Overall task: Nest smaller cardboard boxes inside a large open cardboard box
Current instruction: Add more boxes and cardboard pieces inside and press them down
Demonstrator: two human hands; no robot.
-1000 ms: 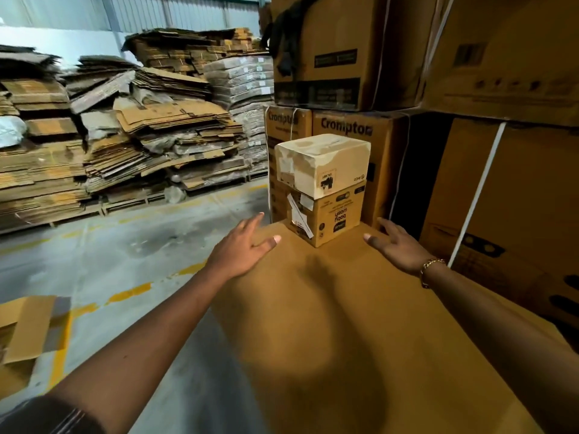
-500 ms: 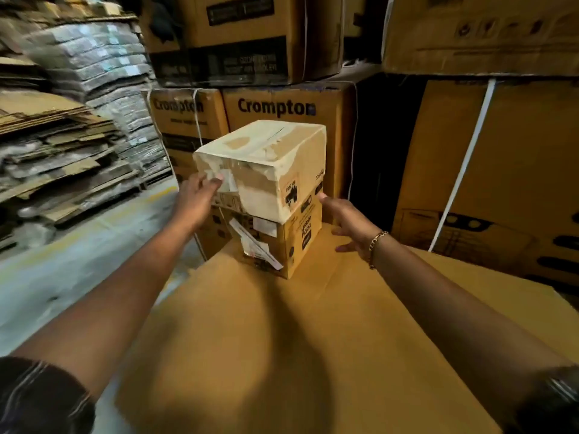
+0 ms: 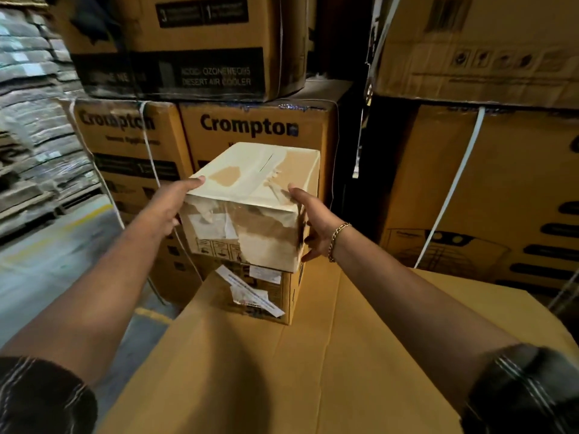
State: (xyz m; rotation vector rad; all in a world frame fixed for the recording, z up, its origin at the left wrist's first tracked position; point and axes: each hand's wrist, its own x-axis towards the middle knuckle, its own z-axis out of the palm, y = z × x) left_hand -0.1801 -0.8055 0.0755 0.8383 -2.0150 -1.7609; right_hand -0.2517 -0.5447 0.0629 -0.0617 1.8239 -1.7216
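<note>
A small white, scuffed cardboard box (image 3: 250,189) sits atop a small brown box (image 3: 260,296) with white labels. Both stand at the far end of a large flat brown cardboard surface (image 3: 313,355) in front of me. My left hand (image 3: 166,211) grips the white box's left side, thumb on its top corner. My right hand (image 3: 313,220), with a gold bracelet on the wrist, grips the right side, thumb over the top edge. The white box is turned slightly against the brown one; I cannot tell whether it is lifted clear.
Stacked Crompton cartons (image 3: 250,126) rise just behind the small boxes. Big strapped cartons (image 3: 485,198) wall the right side. Piles of flattened cardboard (image 3: 31,151) stand at far left, beyond a strip of grey floor (image 3: 62,261).
Both hands reached forward from the cardboard surface to the white box and now clasp its sides. The view has come closer to the stack, and the white box has turned slightly.
</note>
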